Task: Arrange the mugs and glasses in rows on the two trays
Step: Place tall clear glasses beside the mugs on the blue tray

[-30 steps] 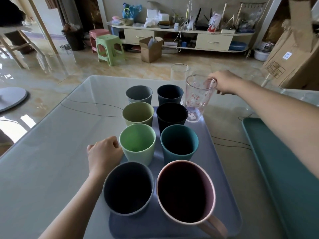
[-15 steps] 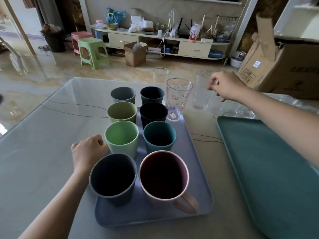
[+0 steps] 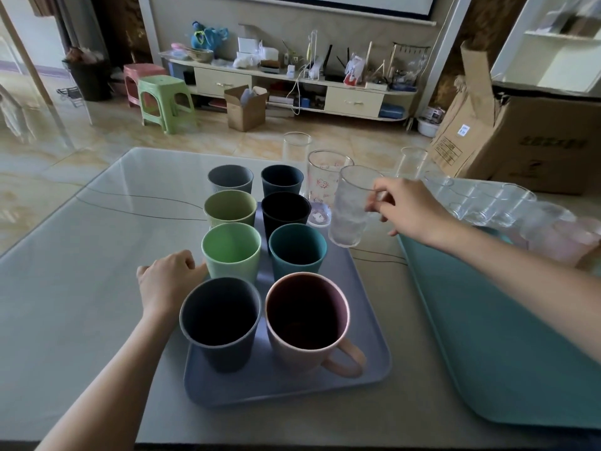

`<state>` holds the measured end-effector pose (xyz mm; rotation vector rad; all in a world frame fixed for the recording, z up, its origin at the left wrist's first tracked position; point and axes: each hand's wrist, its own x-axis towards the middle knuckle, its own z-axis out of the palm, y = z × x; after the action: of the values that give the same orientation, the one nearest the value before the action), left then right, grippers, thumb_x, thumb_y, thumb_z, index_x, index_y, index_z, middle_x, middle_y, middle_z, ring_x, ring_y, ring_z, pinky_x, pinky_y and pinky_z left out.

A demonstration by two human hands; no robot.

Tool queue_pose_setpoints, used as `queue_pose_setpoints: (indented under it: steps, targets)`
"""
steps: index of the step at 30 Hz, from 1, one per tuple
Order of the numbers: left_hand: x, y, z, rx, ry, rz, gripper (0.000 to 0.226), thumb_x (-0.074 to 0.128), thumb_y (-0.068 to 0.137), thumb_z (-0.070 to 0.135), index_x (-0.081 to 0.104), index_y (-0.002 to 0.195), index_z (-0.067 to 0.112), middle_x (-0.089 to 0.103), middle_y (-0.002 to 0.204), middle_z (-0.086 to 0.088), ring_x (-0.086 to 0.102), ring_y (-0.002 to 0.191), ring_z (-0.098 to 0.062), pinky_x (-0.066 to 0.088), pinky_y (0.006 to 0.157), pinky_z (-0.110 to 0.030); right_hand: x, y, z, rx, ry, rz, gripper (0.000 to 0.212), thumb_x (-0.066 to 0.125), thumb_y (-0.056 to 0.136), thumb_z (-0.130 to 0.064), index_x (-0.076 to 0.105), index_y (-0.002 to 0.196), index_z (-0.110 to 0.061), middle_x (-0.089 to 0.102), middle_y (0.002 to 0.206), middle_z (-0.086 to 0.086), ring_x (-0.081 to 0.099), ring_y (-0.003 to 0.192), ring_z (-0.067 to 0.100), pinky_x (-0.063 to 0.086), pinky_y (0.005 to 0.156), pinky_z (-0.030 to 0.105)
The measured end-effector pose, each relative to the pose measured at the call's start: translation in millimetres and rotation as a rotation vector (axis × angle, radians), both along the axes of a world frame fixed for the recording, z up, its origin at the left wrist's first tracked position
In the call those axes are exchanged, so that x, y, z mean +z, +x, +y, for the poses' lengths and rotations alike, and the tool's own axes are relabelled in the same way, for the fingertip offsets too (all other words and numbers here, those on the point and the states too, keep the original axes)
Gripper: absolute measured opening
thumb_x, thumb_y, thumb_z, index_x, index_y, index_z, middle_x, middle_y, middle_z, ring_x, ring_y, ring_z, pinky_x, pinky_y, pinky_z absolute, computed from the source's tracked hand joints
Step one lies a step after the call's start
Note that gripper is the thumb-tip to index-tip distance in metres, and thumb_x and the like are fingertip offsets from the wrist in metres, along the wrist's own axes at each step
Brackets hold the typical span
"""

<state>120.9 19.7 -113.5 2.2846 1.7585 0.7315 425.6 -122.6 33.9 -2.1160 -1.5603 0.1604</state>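
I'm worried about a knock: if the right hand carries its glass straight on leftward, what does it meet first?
Probably the teal cup or the black cup; the right hand holds the textured glass beside them, though depth is unclear.

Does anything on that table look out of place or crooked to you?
Nothing spilled or broken. The frosted glass in the right hand is tilted above the purple tray. The two farthest cups, grey and dark blue, seem to stand past the tray's far edge.
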Motion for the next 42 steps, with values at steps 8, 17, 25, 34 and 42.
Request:
queue_pose_setpoints:
  steps: [8, 17, 25, 34, 42]
  targets:
    - [0.4, 0.2, 1.5, -0.006, -0.002, -0.024, 0.041, 0.033, 0.069, 0.042, 0.052, 0.056, 0.008, 0.051, 0.049, -0.004, 0.046, 0.053, -0.025, 0.029, 0.074, -0.035, -20.8, -13.8, 21.7, 0.038, -0.055, -0.063, 0.006, 0.058, 0.091, -0.013, 0.059, 0.085, -0.014, 0.064, 0.086, -0.003, 0.061, 0.077, 0.019, 0.056, 0.072, 0.046]
    - [-1.9, 1.0, 3.1, -0.004, 0.006, -0.016, 0.04, 0.041, 0.08, 0.039, 0.054, 0.058, 0.007, 0.052, 0.05, -0.004, 0.046, 0.053, -0.024, 0.029, 0.075, -0.036, -28.1, -5.6, 24.0, 0.082, -0.145, -0.105, 0.008, 0.061, 0.09, -0.023, 0.056, 0.089, -0.018, 0.06, 0.086, 0.003, 0.051, 0.062, 0.011, 0.05, 0.067, 0.036]
    - [3.3, 1.0, -2.2, 0.0, -0.001, -0.008, 0.043, 0.029, 0.07, 0.043, 0.053, 0.058, 0.009, 0.051, 0.05, -0.003, 0.047, 0.056, -0.026, 0.029, 0.075, -0.035, 2.6, 2.5, 19.6, 0.074, -0.119, -0.082, 0.048, 0.037, 0.084, -0.001, 0.054, 0.114, -0.034, 0.062, 0.088, 0.003, 0.061, 0.077, 0.024, 0.053, 0.071, 0.042]
    - [1.6, 1.3, -2.8, 0.006, -0.007, -0.023, 0.038, 0.035, 0.077, 0.039, 0.047, 0.055, 0.01, 0.05, 0.049, -0.004, 0.043, 0.054, -0.024, 0.028, 0.073, -0.034, 45.0, -21.1, 101.6, 0.087, 0.069, -0.219, 0.032, 0.036, 0.088, -0.004, 0.062, 0.098, -0.018, 0.064, 0.095, 0.003, 0.05, 0.063, 0.011, 0.038, 0.055, 0.027]
    - [-8.5, 4.6, 7.9, 0.053, 0.002, 0.08, 0.032, 0.046, 0.084, 0.033, 0.057, 0.062, 0.012, 0.057, 0.054, -0.001, 0.053, 0.056, -0.021, 0.028, 0.073, -0.033, 34.1, -24.9, 203.7, 0.064, -0.266, -0.62, 0.032, 0.053, 0.091, -0.045, 0.065, 0.109, -0.023, 0.064, 0.115, 0.005, 0.048, 0.118, 0.028, 0.03, 0.099, 0.04]
